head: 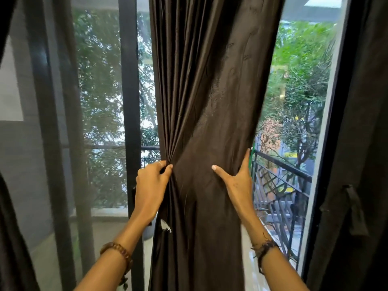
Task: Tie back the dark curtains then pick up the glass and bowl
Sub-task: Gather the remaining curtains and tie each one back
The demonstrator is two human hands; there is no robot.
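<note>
Curtain folds sit bunched in the left hand, fingers pinching its edge at 9 o'clock; right hand cups the 3 o'clock edge, thumb spread, fingers wrapping behind. Balcony railing lies beyond.

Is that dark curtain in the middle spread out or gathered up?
Gathered, not yet tied. The dark curtain is bunched into folds between the left hand, which pinches its pleats, and the right hand; no tie shows around it.
</note>
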